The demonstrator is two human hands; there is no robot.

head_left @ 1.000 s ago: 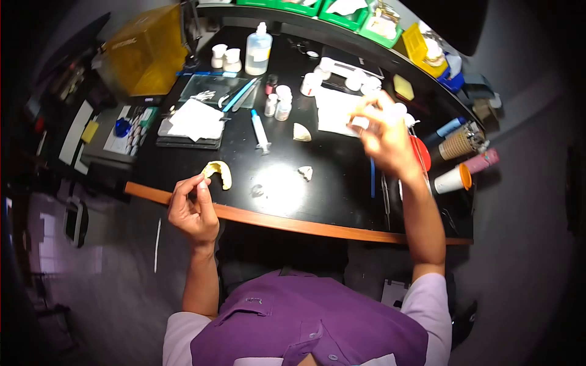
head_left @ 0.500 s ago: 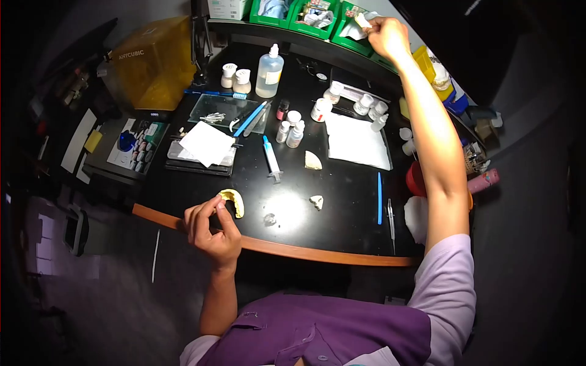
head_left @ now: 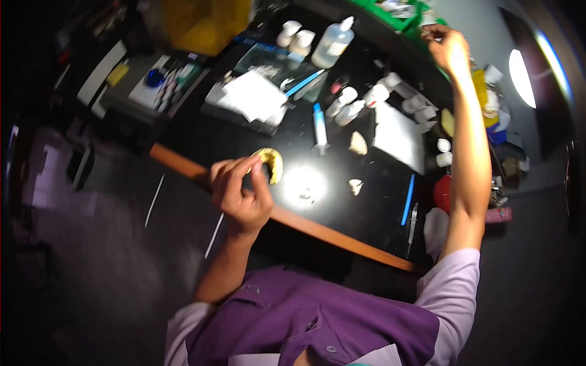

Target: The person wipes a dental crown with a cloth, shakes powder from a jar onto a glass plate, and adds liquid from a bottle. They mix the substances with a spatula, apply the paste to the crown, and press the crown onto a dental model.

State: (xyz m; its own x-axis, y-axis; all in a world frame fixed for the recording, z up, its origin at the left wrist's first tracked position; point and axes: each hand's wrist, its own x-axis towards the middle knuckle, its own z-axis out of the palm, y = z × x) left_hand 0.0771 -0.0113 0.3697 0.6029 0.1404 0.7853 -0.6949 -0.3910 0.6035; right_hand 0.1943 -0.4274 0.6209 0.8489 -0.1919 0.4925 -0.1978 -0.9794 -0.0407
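Note:
My left hand (head_left: 243, 192) is above the table's front edge, thumb and fingers pinched on a yellow horseshoe-shaped dental model (head_left: 276, 165). My right hand (head_left: 448, 50) reaches far out to the upper right, beside the green bins (head_left: 400, 21). Its fingers are closed; what they hold, if anything, is blurred and cannot be made out. On the black table lie a pale wedge-shaped piece (head_left: 358, 143), a smaller pale piece (head_left: 355, 186) and a small grey lump (head_left: 306, 195) in the bright spot of light.
A blue-tipped syringe (head_left: 320, 129), small white bottles, a large clear bottle (head_left: 332, 46) and white sheets (head_left: 400, 137) stand or lie farther back. Toward the right are a blue stick (head_left: 408, 200) and a metal tool (head_left: 413, 224). The wooden edge (head_left: 329, 235) runs along the front.
The view has turned and shifted, so the table appears tilted. My left hand still holds the yellow model. My right hand has moved rightward along the bins; the pale item between its fingers no longer shows clearly.

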